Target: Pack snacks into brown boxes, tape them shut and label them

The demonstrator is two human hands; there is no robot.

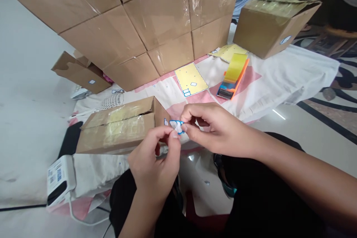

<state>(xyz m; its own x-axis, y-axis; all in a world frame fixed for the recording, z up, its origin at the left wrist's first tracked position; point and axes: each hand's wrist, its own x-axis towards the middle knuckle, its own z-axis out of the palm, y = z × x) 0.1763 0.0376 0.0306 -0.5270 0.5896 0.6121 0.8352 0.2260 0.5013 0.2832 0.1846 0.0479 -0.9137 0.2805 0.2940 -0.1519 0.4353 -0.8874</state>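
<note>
Two hands meet low in the middle of the view, over a white cloth (292,78) spread on the floor. The left hand (156,163) and the right hand (217,130) both pinch a small blue-edged sticker (177,125) between thumb and fingertips, each closed on one side of it. The sticker hangs in the air just beside the near end of a small taped carton (117,126), which lies on its side on the cloth's near part; a second blue-edged sticker (166,122) already sits on that end face.

Beyond the hands, a yellow backing sheet (191,80) lies flat on the cloth with a few blue-edged stickers left on it. To its right rests an orange tape dispenser (232,78) carrying a roll of yellowish tape. Another yellow sheet (228,51) lies farther back, near a closed carton (272,26) standing at the cloth's far right corner. A wall of large stacked cartons (139,18), sealed with clear tape, fills the back of the cloth. At the far left an opened carton (80,74) sits with its flaps up. By the near left edge lies a white label printer (60,178) with a white cord trailing from it. The person's dark-clad legs fold beneath the forearms.
</note>
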